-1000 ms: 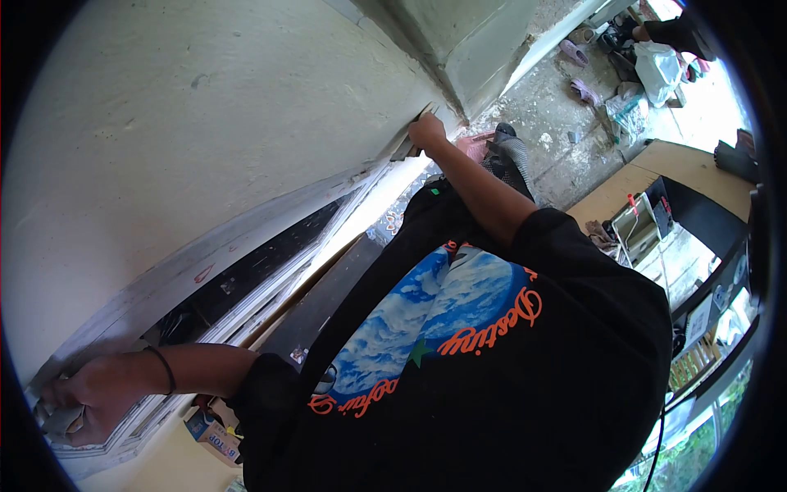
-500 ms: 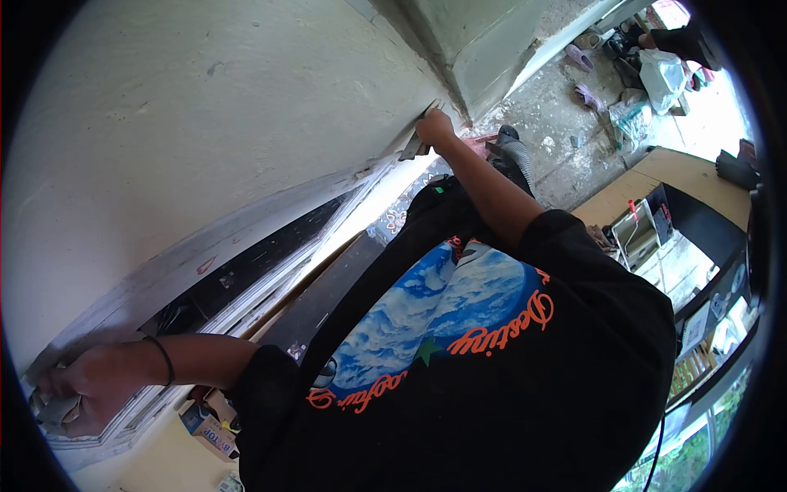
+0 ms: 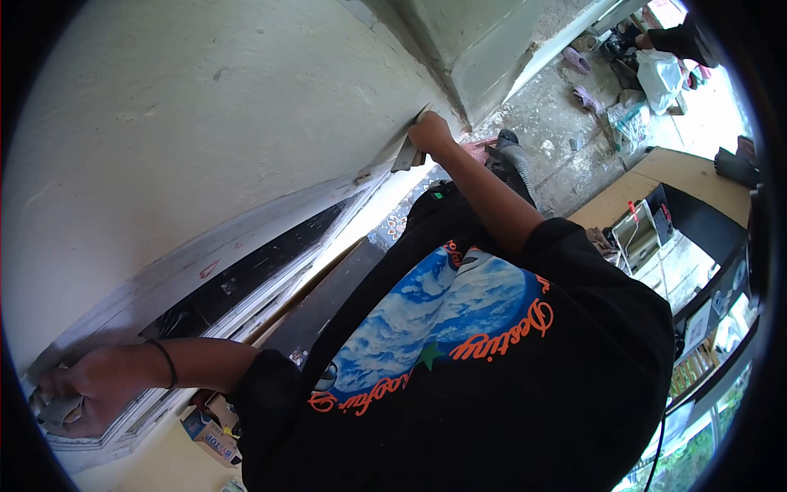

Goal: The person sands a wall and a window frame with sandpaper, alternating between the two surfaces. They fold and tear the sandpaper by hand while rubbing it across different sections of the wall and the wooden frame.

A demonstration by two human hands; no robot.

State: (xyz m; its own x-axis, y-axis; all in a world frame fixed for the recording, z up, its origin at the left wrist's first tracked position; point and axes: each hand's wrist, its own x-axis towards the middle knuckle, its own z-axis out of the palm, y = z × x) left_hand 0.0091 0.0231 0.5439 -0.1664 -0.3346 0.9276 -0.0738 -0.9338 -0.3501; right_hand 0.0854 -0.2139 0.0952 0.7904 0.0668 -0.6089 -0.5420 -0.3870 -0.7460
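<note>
My right hand [image 3: 431,134] is closed around a putty knife [image 3: 405,157] with a flat grey blade, held against the pale wall [image 3: 246,107] near its lower edge and the corner. At the far left, my left hand [image 3: 94,385], with a dark band at the wrist, is curled around a flat grey scraper [image 3: 59,412]. It is beside the end of the white window frame [image 3: 123,422]. The fingers of the left hand are partly in shadow, and the scraper's far end is hidden.
Below the wall runs a dark ledge [image 3: 320,307]. A blue and white box [image 3: 209,435] is at the lower left. Shoes [image 3: 576,59] and plastic bags [image 3: 658,80] lie on the floor at the upper right. A wooden cabinet with a mirror [image 3: 684,262] stands at right.
My right hand has slid a little to the left and down along the wall with the putty knife. My left hand has stayed nearly in place.
</note>
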